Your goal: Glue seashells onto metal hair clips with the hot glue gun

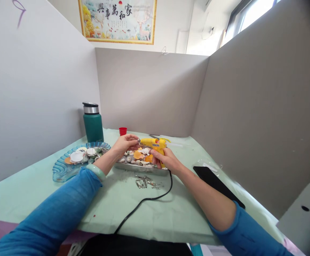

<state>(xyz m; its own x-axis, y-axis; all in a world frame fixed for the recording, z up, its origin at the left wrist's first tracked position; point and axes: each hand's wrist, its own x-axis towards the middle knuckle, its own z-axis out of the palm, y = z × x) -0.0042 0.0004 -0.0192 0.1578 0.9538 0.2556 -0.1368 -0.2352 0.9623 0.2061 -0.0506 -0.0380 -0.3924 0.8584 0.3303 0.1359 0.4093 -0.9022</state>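
Observation:
A yellow hot glue gun point(150, 142) is in my right hand point(166, 160), my fingers wrapped round its grip and its nozzle pointing left. At the nozzle tip, my left hand point(126, 144) pinches something small that I cannot make out. Both hands are above a metal tray point(144, 169) of seashells point(138, 155), some white and some orange. In front of the tray lies a small pile of metal clips point(145, 182). A black cord point(151, 199) runs from the gun toward the table's front edge.
On the left, a blue scalloped dish point(59, 170) holds more shells, with a green bottle point(93, 124) behind it. A red cup point(122, 131) stands at the back. At right lie a black flat object point(219, 185) and clear plastic packaging point(209, 166). Grey partitions point(152, 92) enclose the table.

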